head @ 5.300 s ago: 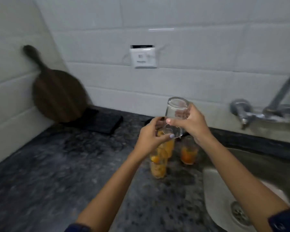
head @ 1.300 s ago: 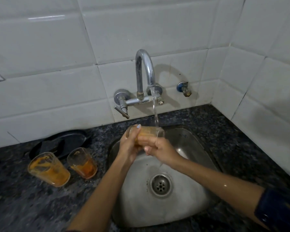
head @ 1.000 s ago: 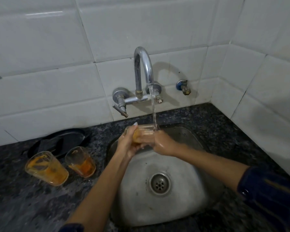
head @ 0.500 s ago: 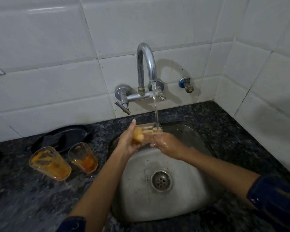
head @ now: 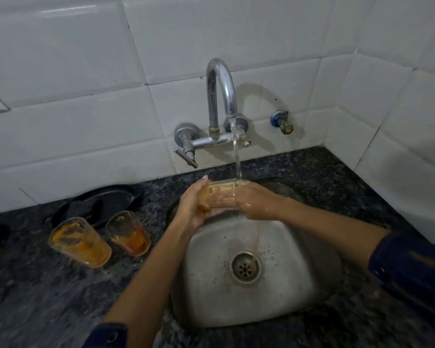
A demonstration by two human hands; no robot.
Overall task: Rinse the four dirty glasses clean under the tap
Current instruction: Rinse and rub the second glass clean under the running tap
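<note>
Head view. Glass (head: pixel 220 197): lying sideways over the sink (head: pixel 281 297), under the tap (head: pixel 221 96) stream, orange residue inside. Left hand (head: pixel 194 209): wrapped around its base end. Right hand (head: pixel 255 203): closed at its mouth end, fingers possibly inside; cannot tell. Two dirty glasses (head: pixel 79 242) (head: pixel 128 233): upright on the desk, near the sink's left edge. Fourth glass: not seen. Risk: wet glass may slip from the grip and strike the steel basin.

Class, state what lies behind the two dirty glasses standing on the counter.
Behind the two orange-stained glasses on the dark granite counter lies a black oval tray, then white wall tiles. The glasses cover its front edge.
</note>
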